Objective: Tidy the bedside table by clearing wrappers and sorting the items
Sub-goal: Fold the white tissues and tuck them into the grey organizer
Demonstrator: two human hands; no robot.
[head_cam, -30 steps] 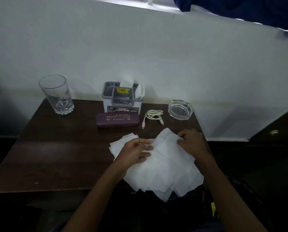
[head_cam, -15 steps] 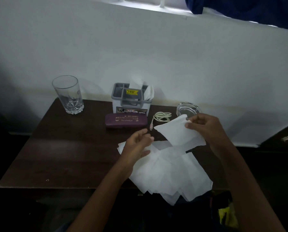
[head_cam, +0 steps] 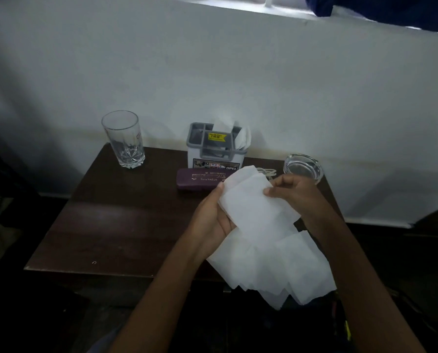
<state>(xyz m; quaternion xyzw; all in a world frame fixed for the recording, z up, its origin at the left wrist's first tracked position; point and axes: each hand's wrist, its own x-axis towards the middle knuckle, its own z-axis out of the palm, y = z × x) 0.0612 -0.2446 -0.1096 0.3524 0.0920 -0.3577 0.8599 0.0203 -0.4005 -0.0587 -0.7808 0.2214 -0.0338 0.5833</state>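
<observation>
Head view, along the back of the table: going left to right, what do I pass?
Drinking glass → grey organiser → white cable, mostly hidden behind the held sheets → glass ashtray. The purple case overlaps the organiser, so it is left out.

Dark wooden table [head_cam: 111, 225]: glass [head_cam: 123, 140] far-left corner; organiser [head_cam: 215, 149], purple case [head_cam: 195, 178] mid-back; ashtray [head_cam: 303, 168] far-right corner; paper sheets [head_cam: 276, 266] overhanging near edge.

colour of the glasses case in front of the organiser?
Dark purple glasses case with pale printed lettering on its lid; head view, the only one.
</observation>
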